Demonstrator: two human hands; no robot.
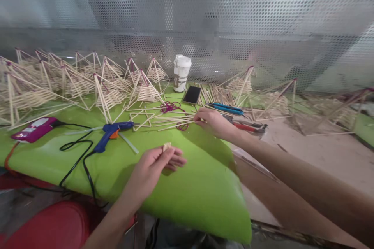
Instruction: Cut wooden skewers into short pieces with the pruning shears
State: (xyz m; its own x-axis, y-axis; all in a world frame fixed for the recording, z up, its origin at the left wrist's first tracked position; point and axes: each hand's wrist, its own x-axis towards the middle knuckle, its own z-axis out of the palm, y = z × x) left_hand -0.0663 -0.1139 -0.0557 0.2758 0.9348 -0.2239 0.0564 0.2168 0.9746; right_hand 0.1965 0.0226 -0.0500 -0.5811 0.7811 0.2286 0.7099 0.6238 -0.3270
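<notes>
My left hand (159, 159) is closed around a small bundle of short wooden sticks (166, 146), held just above the green table cover (189, 186). My right hand (212, 120) reaches forward, its fingers pinched on loose long sticks (172, 120) lying on the cover. A blue glue gun (112, 132) with a black cord lies to the left of my left hand. Several pyramid frames built from sticks (108, 85) stand along the back left.
A white lidded cup (181, 72) and a black phone (192, 94) sit at the back. Blue-handled (226, 107) and red-handled (248, 126) tools lie right of my right hand. A magenta device (33, 128) rests far left. Purple rubber bands (171, 106) lie nearby. A perforated metal wall runs behind.
</notes>
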